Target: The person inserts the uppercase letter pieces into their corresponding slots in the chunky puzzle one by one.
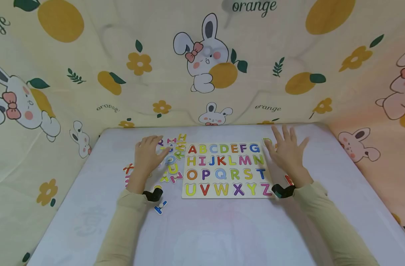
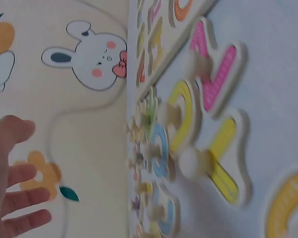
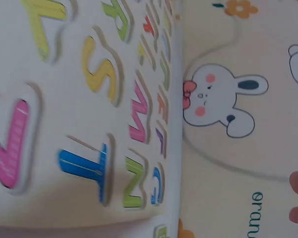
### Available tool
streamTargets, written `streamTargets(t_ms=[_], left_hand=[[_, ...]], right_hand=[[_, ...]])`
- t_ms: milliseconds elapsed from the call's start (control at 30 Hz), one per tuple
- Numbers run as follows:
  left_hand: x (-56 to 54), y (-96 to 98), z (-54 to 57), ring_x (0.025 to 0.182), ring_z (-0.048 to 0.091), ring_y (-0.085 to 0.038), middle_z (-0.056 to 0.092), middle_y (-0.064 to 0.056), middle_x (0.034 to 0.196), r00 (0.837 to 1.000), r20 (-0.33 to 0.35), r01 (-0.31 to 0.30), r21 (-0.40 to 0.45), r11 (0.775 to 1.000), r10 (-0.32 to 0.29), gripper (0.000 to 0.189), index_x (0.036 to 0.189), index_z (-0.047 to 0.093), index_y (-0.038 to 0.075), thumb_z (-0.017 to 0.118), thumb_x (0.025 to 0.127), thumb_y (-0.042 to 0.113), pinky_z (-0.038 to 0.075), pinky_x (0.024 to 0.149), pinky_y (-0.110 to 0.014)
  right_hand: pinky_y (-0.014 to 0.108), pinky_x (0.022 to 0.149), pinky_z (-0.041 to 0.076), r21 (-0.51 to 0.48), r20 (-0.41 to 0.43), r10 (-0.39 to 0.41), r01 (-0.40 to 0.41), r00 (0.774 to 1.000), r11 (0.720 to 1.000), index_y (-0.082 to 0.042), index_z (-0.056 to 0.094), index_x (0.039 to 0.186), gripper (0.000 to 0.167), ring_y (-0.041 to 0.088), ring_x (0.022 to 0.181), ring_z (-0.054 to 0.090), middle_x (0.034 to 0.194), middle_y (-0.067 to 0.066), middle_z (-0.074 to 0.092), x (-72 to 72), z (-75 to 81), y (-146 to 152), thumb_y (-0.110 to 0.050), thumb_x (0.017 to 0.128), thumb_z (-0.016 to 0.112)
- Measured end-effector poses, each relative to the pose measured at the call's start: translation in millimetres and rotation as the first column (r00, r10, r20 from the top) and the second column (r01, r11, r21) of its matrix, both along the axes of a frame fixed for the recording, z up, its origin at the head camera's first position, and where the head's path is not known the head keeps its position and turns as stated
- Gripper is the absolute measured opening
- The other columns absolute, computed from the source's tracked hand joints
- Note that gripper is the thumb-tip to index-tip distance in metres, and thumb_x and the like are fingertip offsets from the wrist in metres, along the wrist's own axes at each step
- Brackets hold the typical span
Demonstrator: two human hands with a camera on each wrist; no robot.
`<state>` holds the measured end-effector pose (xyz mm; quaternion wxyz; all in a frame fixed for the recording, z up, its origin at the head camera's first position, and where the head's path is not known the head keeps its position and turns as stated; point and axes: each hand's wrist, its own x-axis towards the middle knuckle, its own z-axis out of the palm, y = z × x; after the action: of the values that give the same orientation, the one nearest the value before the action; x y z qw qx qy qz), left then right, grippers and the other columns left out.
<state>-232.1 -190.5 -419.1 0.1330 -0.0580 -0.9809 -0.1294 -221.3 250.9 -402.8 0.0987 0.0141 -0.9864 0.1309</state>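
Observation:
An alphabet puzzle board (image 1: pixel 227 181) lies on the table with colored letters A to Z in rows. My left hand (image 1: pixel 147 157) hovers over the loose knobbed letter pieces to the left of the board, fingers spread and holding nothing. Among those pieces are a pink Z (image 2: pixel 221 74), a yellow U (image 2: pixel 188 116) and a yellow Y (image 2: pixel 228 163), each with a wooden knob. My right hand (image 1: pixel 289 157) is raised beside the board's right edge, its fingers spread wide with nothing in them. It partly covers some letter pieces there.
A blue T piece (image 1: pixel 160 207) lies apart, near the board's lower left. Red X piece (image 1: pixel 128 168) sits farther left, and a green letter piece (image 1: pixel 267 142) shows behind the right hand. A printed cloth (image 1: pixel 189 107) hangs behind and around the white table (image 1: pixel 215 236).

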Motion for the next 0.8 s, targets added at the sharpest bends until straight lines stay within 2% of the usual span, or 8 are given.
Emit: streamTargets(t_ms=[233, 400, 567, 667, 800], left_hand=[[6.8, -19.3, -7.5, 0.117, 0.055, -0.035, 0.062, -0.014, 0.126, 0.999, -0.035, -0.005, 0.074, 0.997, 0.008, 0.049, 0.13, 0.059, 0.011, 0.063, 0.089, 0.039, 0.047, 0.093, -0.052], [10.9, -34.5, -13.5, 0.101, 0.059, -0.032, 0.065, -0.015, 0.107, 0.999, -0.042, -0.022, 0.162, 0.987, 0.03, 0.041, 0.123, 0.064, 0.008, 0.065, 0.089, 0.031, 0.049, 0.083, -0.047], [14.5, -50.9, -20.4, 0.087, 0.059, -0.029, 0.063, -0.015, 0.096, 0.999, -0.01, -0.04, 0.25, 0.968, 0.044, 0.034, 0.118, 0.067, 0.006, 0.066, 0.089, 0.025, 0.044, 0.07, -0.035], [15.1, -61.0, -24.5, 0.084, 0.056, -0.027, 0.062, -0.014, 0.092, 0.998, 0.024, -0.059, 0.283, 0.957, 0.054, 0.032, 0.117, 0.068, 0.006, 0.065, 0.09, 0.024, 0.039, 0.067, -0.028], [15.4, -71.8, -29.5, 0.08, 0.053, -0.024, 0.061, -0.014, 0.087, 0.997, 0.019, -0.073, 0.324, 0.943, 0.07, 0.03, 0.115, 0.069, 0.004, 0.066, 0.089, 0.019, 0.036, 0.065, -0.025]], right_hand=[[0.075, 0.107, 0.017, -0.05, -0.031, 0.024, -0.025, 0.999, 0.998, -0.008, 0.036, 0.146, 0.052, 0.052, 0.139, 0.027, 0.152, 0.03, 0.029, 13.4, -13.3, -2.1, -0.033, 0.101, 0.042], [0.069, 0.11, 0.021, -0.101, -0.014, 0.066, -0.067, 0.998, 0.993, -0.002, 0.039, 0.144, 0.05, 0.051, 0.139, 0.027, 0.152, 0.03, 0.029, 24.3, -21.6, -2.2, -0.025, 0.1, 0.047], [0.067, 0.111, 0.023, -0.13, 0.066, 0.137, -0.128, 0.988, 0.983, -0.003, 0.037, 0.145, 0.053, 0.051, 0.139, 0.027, 0.154, 0.028, 0.026, 34.7, -31.7, -0.6, -0.025, 0.099, 0.05], [0.067, 0.11, 0.025, -0.136, 0.118, 0.161, -0.144, 0.98, 0.98, -0.004, 0.037, 0.146, 0.054, 0.051, 0.139, 0.026, 0.155, 0.028, 0.025, 39.5, -38.4, 0.5, -0.027, 0.099, 0.05], [0.068, 0.109, 0.025, -0.148, 0.182, 0.164, -0.138, 0.969, 0.979, -0.006, 0.034, 0.148, 0.057, 0.05, 0.141, 0.024, 0.156, 0.027, 0.023, 45.7, -47.4, 0.3, -0.031, 0.1, 0.049]])
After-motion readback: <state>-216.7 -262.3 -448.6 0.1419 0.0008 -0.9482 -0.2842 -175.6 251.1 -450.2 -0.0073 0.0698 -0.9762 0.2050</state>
